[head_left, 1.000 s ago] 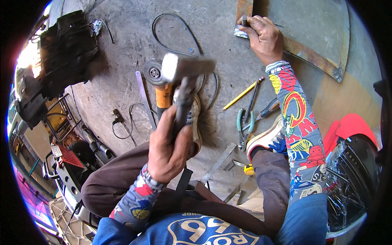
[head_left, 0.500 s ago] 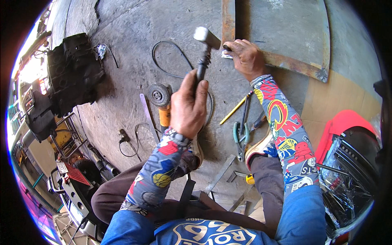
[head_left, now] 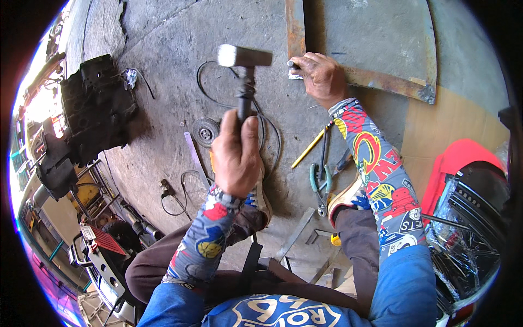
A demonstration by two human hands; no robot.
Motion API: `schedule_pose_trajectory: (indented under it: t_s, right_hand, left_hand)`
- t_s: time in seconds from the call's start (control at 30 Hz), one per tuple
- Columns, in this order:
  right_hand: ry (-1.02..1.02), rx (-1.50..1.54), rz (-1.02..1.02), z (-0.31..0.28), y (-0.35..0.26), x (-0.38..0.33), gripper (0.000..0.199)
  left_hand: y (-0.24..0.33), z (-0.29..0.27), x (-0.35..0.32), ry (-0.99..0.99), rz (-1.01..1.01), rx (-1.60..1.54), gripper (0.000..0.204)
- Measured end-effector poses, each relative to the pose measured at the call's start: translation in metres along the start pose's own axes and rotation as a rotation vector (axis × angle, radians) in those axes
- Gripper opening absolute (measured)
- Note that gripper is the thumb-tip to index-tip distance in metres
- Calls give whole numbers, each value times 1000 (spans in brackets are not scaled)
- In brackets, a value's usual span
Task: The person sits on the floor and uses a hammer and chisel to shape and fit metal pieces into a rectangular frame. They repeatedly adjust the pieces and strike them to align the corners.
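My left hand (head_left: 237, 155) is closed round the handle of a hammer (head_left: 245, 56), raised above the floor with its block-shaped metal head crosswise. At the near-left corner of a rusty flat-bar metal frame (head_left: 376, 83), my right hand (head_left: 322, 80) is closed on a short dark rod (head_left: 293, 65), perhaps a punch or chisel. Only the rod's rounded top shows past the fingers; its lower end is hidden. The hammer head is apart from the rod, to its left. A small pale patch of metal lies just below the rod.
An angle grinder (head_left: 206, 132) lies partly behind my left hand, near a black cable (head_left: 276, 136) and a purple saw blade (head_left: 196, 159). A yellow pencil (head_left: 310, 147) and green-handled pliers (head_left: 321, 188) lie by my feet. Cardboard (head_left: 436, 122) and a red-and-black part (head_left: 471, 155) are right.
The hammer in my left hand has moved left and a little nearer me, and its head has turned. My right hand keeps its grip on the rod at the frame corner.
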State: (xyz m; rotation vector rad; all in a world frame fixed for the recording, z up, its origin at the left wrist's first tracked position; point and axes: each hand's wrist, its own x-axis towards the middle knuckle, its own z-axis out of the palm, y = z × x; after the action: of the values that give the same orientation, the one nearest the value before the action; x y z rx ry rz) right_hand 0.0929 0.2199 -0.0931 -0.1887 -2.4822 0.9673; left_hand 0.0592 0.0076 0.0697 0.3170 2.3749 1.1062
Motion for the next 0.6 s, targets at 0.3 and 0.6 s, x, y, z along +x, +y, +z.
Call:
schedule_pose_trajectory:
  t_s: [0.3,0.6]
  right_hand:
    - [-28,-31,-53,-4,-1,3,17]
    - [34,59,-44,-6,0,2,27]
  left_hand:
    - [-1,33,14,43,258,260,20]
    - [30,7,1,203,256,-409,23]
